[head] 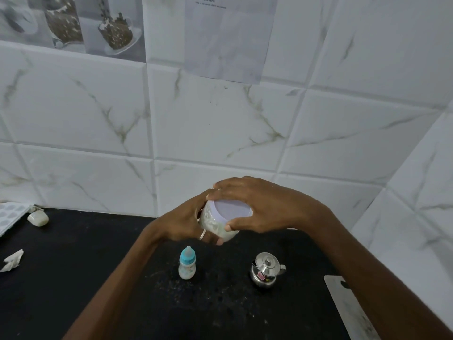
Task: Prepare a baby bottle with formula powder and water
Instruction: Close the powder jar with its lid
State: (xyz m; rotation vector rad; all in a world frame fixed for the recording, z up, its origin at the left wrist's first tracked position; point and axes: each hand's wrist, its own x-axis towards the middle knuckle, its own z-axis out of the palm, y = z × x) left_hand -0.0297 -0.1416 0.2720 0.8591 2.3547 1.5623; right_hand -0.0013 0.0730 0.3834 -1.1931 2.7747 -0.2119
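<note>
In the head view, the person is holding a round, translucent plastic jar (215, 224) of white powder with 2 hands, in the air above the black speckled tabletop (85, 253). The left hand (181, 222) is gripping the jar's body from the side and below, while the right hand (259, 204) is curling its fingers and thumb around the flat pale-lilac lid (231, 209). Judging by this grip, the lid is being unscrewed. To do it well, the left hand should be holding the jar level while only the right turns, so no powder spills. A small baby bottle with a teal collar and clear teat (187, 263) is standing capped on the tabletop just below the hands. A small lidded steel kettle (267, 269) is standing apart, to the bottle's right.
</note>
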